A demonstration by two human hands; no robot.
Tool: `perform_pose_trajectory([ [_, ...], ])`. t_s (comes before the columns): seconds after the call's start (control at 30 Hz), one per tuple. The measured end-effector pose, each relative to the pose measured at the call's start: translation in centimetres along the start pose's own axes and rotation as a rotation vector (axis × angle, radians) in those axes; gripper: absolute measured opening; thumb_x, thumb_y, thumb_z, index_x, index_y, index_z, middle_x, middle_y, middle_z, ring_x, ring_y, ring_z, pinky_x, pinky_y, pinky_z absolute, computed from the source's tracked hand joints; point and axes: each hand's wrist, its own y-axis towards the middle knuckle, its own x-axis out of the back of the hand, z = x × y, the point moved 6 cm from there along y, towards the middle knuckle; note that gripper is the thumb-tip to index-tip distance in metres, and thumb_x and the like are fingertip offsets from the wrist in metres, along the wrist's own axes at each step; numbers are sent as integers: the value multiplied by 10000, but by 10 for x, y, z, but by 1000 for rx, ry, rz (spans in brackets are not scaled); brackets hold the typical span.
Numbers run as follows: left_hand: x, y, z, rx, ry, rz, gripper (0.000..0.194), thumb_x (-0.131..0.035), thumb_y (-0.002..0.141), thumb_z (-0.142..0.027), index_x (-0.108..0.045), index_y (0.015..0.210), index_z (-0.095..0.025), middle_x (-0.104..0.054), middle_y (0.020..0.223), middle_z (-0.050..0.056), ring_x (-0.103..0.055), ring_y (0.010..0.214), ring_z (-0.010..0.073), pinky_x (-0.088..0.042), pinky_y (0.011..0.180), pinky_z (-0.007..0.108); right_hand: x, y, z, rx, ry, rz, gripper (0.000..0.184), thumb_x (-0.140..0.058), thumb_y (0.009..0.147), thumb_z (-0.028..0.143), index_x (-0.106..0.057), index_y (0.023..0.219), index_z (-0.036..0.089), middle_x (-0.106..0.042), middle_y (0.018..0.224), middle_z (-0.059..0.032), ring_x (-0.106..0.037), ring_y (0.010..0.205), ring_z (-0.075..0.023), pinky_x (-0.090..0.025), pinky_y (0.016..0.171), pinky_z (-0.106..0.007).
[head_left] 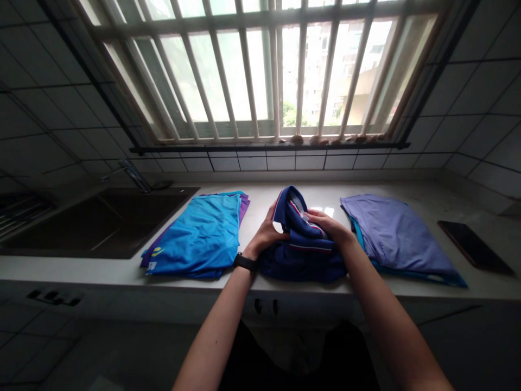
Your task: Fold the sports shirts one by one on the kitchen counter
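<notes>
Two bare forearms (215,323) reach up to a dark blue cloth top with thin red and white stripes (303,267), which sits bunched up on the white, smooth counter (423,200), well to the right of the dark, box-shaped sink (101,225). The left hand (264,233), with a black wristband (245,262) behind it, is on the side of the top nearer the sink. Its thumb is in front and its fingers go round behind, so it looks clamped on the cloth. The right hand (331,225) is on the side farther from the sink, its fingers laid on the striped edge — its thumb is hidden, so I cannot tell if it is pinching. To handle this part well, hold it softly, with both hands at the same height. Cloth like this will likely flop, so a small, gentle pull should make the edge straight — a hard tug could stretch it. Pressing the lumpy part with open palms, from the middle out, would help too. Mind the flat, bright blue cloth pile (199,228) just right of the sink, and the flat, pale purple cloth pile (401,231) farther from the sink than the top: both are near enough to get bumped. A flat black phone (474,245) lies farthest from the sink.
</notes>
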Motion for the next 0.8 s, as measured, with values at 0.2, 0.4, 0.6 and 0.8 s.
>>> perform_pose_trajectory([
  [0.2,-9,-13,-11,134,-48,125,744,-946,537,-295,-702,1235,-203,-748,1253,101,-688,1166,333,-554,1056,469,-1,-2,-2,-70,-30,28,300,-873,720,374,-796,969,225,-804,913,-26,-745,845,-213,-620,777,-309],
  [0.4,9,-11,-14,64,-4,7,419,-880,641,-479,-750,925,-200,-765,910,67,-704,909,273,-612,837,390,14,6,10,89,-45,-93,201,-803,755,372,-783,903,237,-788,954,-47,-709,896,-221,-594,838,-344],
  [0.6,15,-11,-4,122,-55,-101,353,-778,739,-511,-638,682,-192,-661,692,28,-619,696,187,-549,630,301,11,0,11,48,-64,-66,324,-817,729,413,-800,1002,240,-791,1044,-72,-716,926,-233,-592,867,-377],
  [0.8,24,6,3,45,-38,-331,371,-793,701,-437,-696,963,-193,-769,956,47,-690,886,217,-570,803,337,-5,-20,28,192,60,85,702,-876,559,476,-763,1236,328,-673,1431,-61,-627,1292,-369,-572,999,-483],
])
